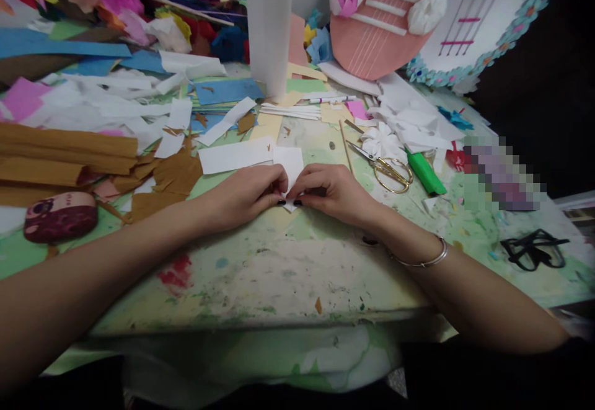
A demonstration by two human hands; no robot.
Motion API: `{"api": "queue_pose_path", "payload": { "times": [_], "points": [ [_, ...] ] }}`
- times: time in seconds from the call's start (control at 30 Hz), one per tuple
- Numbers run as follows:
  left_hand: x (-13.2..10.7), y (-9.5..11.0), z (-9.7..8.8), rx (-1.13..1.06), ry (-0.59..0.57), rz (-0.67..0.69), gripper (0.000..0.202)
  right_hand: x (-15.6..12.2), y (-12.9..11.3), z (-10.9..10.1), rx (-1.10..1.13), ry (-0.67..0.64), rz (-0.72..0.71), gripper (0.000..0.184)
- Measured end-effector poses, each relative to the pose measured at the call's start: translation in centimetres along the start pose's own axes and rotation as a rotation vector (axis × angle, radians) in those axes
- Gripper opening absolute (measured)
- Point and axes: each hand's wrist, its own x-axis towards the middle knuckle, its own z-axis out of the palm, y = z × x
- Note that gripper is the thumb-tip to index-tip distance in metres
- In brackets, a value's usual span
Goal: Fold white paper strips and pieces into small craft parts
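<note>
A small white piece of paper (290, 165) lies on the paint-stained table (288, 273), pinched at its near edge by both hands. My left hand (246, 194) has its fingers curled and closed on the paper's left side. From the other side my right hand (332, 191) presses the right edge with fingertips together. Dark nail polish shows on both thumbs. A silver bangle (425, 260) sits on my right wrist.
Gold-handled scissors (388, 168) and a green marker (425, 173) lie right of the hands beside a white paper flower (382, 142). A white cylinder (269, 35) stands behind. Brown paper strips (65, 155), scraps, a stone-like object (60, 216) and black glasses (532, 250) surround the area.
</note>
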Motion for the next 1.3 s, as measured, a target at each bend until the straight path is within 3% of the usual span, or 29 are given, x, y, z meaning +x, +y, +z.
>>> {"api": "queue_pose_path", "payload": {
  "times": [0.2,0.33,0.5,0.77,0.97,1.3],
  "points": [
    [-0.2,-0.1,0.2,0.053,0.043,0.076,0.005,0.0,0.0,-0.1,-0.033,-0.033,-0.016,0.021],
    [-0.8,0.1,0.4,0.131,0.108,0.224,0.017,0.1,0.0,0.0,-0.045,-0.018,0.001,0.022],
    [-1.8,0.5,0.5,0.274,0.06,0.366,0.029,0.1,0.2,0.1,-0.052,-0.01,-0.001,0.02],
    [-4.3,1.9,1.6,0.482,0.153,0.387,0.032,0.1,0.2,0.0,-0.054,0.018,0.09,0.01],
    [-4.6,1.6,2.0,0.517,0.23,0.454,0.032,0.1,0.1,-0.5,-0.082,-0.028,0.105,0.002],
    [-4.6,1.1,1.6,0.383,0.158,0.389,0.035,0.0,0.1,-0.4,-0.085,-0.033,0.097,0.002]
  ]
}}
